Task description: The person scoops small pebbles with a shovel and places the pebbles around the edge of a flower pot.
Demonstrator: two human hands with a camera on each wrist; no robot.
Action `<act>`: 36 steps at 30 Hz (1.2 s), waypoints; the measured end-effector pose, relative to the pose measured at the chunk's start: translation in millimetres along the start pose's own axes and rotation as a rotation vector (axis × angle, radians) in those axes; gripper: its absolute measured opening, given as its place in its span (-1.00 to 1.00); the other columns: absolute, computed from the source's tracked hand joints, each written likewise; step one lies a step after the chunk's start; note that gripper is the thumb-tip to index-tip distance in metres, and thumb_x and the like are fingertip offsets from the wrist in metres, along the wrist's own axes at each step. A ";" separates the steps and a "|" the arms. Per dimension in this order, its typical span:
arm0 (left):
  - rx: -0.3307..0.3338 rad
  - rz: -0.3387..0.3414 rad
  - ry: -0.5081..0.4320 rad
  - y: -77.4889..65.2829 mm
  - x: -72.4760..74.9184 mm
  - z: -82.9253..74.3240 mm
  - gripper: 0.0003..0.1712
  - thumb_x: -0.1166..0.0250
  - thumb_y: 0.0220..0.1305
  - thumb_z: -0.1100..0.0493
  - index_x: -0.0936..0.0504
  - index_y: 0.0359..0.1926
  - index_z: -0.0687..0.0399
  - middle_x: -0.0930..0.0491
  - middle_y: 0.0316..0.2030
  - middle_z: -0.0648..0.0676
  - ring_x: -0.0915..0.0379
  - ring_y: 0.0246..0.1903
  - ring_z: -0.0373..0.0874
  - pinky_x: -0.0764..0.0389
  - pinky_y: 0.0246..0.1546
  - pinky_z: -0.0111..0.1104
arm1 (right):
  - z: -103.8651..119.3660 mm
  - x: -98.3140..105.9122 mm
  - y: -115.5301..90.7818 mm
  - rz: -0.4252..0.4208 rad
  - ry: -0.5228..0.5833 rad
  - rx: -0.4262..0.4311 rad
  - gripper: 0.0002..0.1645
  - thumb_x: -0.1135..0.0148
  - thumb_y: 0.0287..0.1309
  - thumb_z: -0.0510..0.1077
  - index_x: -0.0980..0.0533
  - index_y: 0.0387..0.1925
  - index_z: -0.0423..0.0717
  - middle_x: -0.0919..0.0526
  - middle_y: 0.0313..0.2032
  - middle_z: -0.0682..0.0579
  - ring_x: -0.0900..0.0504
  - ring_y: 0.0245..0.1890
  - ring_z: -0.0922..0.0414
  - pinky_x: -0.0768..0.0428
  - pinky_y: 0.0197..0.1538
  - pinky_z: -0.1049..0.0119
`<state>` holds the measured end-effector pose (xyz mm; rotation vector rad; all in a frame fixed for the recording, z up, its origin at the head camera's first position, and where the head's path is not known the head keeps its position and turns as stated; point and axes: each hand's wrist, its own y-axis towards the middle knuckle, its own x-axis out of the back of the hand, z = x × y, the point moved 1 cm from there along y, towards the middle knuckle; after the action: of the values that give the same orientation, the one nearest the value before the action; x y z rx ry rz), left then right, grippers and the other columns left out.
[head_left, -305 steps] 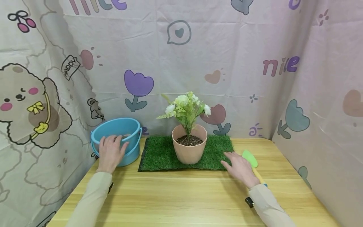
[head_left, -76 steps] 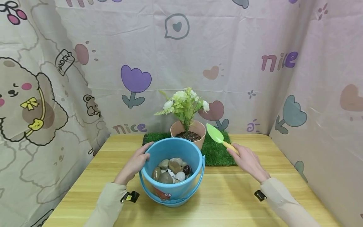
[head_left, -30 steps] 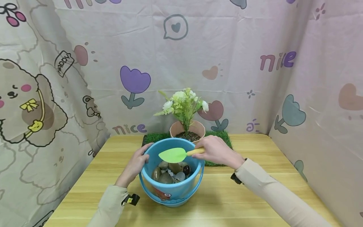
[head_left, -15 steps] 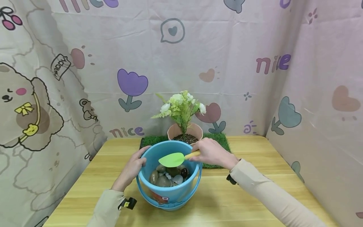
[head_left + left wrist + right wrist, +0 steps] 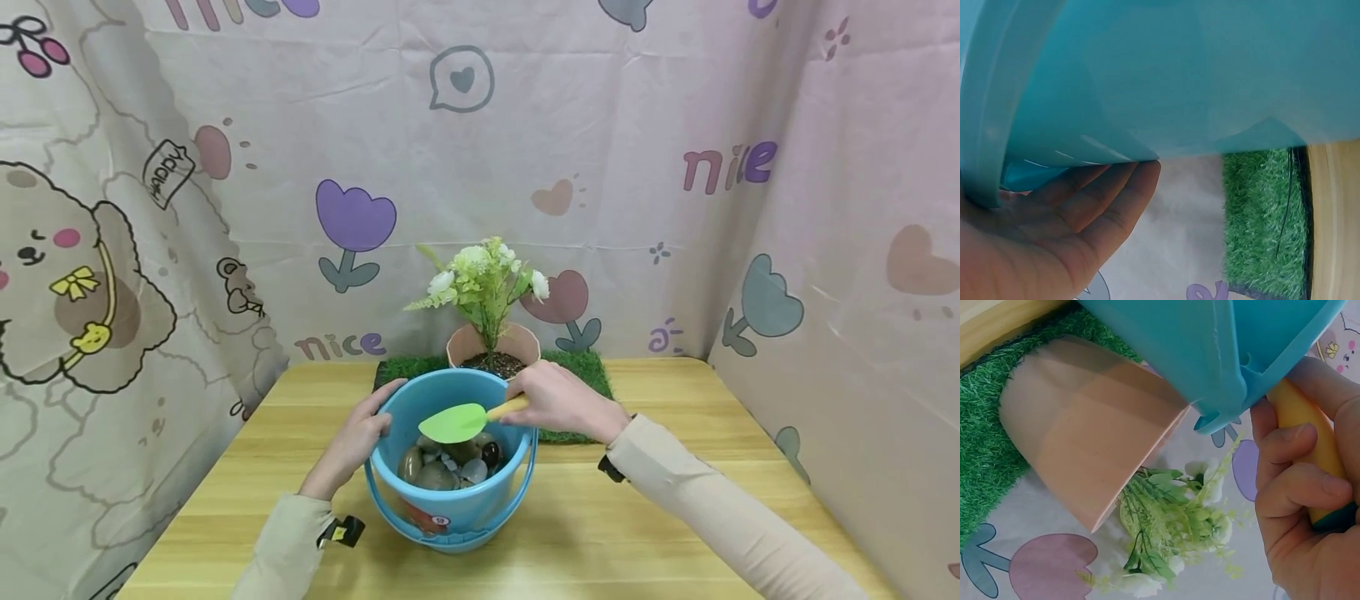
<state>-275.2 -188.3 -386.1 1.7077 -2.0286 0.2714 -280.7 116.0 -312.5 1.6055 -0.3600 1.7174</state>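
A blue bucket [image 5: 450, 492] stands on the table with several smooth stones [image 5: 437, 477] inside, grey, brown and dark. My left hand [image 5: 349, 442] grips its rim at the left, thumb over the edge and fingers along the outer wall, as the left wrist view shows. In my right hand [image 5: 562, 404] is a small garden trowel with a light green blade [image 5: 453, 423]; my fingers curl round its yellow handle [image 5: 1313, 434]. The blade hangs inside the bucket's mouth, over the stones, and nothing shows on it. That hand is above the bucket's right rim.
Behind the bucket, a pinkish pot [image 5: 1085, 425] with soil and a white-flowered plant [image 5: 483, 283] stands on a green turf mat [image 5: 581, 375]. The bucket's handle [image 5: 528, 483] hangs down its front. A printed cloth [image 5: 637, 100] hangs behind the wooden table [image 5: 652, 492].
The bucket has come from the far left to the front middle. My right hand has picked up the trowel and brought it over the bucket; in the last half second little has moved.
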 end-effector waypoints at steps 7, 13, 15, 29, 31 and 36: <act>-0.005 0.023 0.025 2.9 -0.9 -2.7 -0.20 0.09 0.14 0.37 -0.21 0.47 0.01 -0.33 0.32 0.25 -0.38 0.06 0.18 -0.48 -0.15 -0.20 | 2.8 2.6 4.1 0.055 0.004 -0.009 -0.84 -0.45 0.02 0.05 -0.70 -0.51 0.09 -0.56 -0.62 0.31 -0.39 -0.67 0.38 -0.41 -0.52 0.48; -0.014 0.013 0.015 2.1 -0.7 0.7 -0.20 0.09 0.14 0.38 -0.20 0.48 0.04 -0.33 0.33 0.26 -0.39 0.07 0.17 -0.48 -0.12 -0.18 | 6.9 4.8 7.8 0.158 0.028 -0.033 -0.76 -0.45 0.03 0.08 -0.65 -0.65 0.17 -0.46 -0.72 0.30 -0.24 -0.74 0.37 -0.27 -0.58 0.47; -0.018 0.011 0.018 1.3 0.0 1.7 -0.20 0.10 0.15 0.38 -0.20 0.48 0.05 -0.33 0.32 0.27 -0.38 0.08 0.18 -0.47 -0.10 -0.17 | 8.0 5.4 8.9 0.188 0.014 -0.046 -0.75 -0.45 0.02 0.07 -0.64 -0.68 0.19 -0.44 -0.74 0.33 -0.25 -0.75 0.38 -0.28 -0.58 0.47; -0.026 0.013 0.003 -0.7 2.8 -0.9 -0.22 0.09 0.18 0.37 -0.19 0.48 0.07 -0.26 0.39 0.29 -0.34 0.22 0.24 -0.49 0.09 0.06 | 14.4 1.4 20.4 0.184 -0.115 -0.020 -0.46 -0.47 -0.02 0.08 -0.34 -0.87 0.16 -0.11 -0.80 0.31 -0.10 -0.72 0.33 -0.17 -0.59 0.45; -0.029 0.013 -0.002 -1.4 2.9 -2.1 -0.22 0.09 0.18 0.38 -0.19 0.48 0.08 -0.26 0.39 0.29 -0.34 0.23 0.25 -0.49 0.09 0.09 | 14.9 -0.3 20.9 0.175 -0.114 -0.018 -0.48 -0.47 -0.02 0.08 -0.37 -0.86 0.16 -0.16 -0.79 0.32 -0.13 -0.71 0.33 -0.18 -0.59 0.45; -0.033 0.011 0.000 -1.3 2.6 -1.9 -0.23 0.08 0.18 0.38 -0.20 0.47 0.08 -0.27 0.38 0.30 -0.35 0.21 0.25 -0.51 0.06 0.07 | 15.4 -4.7 20.8 0.160 -0.120 -0.027 -0.52 -0.47 -0.01 0.10 -0.42 -0.83 0.13 -0.21 -0.77 0.29 -0.16 -0.69 0.32 -0.21 -0.58 0.44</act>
<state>-273.8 -190.0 -383.4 1.6767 -2.0319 0.2402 -283.7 90.1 -308.4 1.7035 -0.5813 1.7295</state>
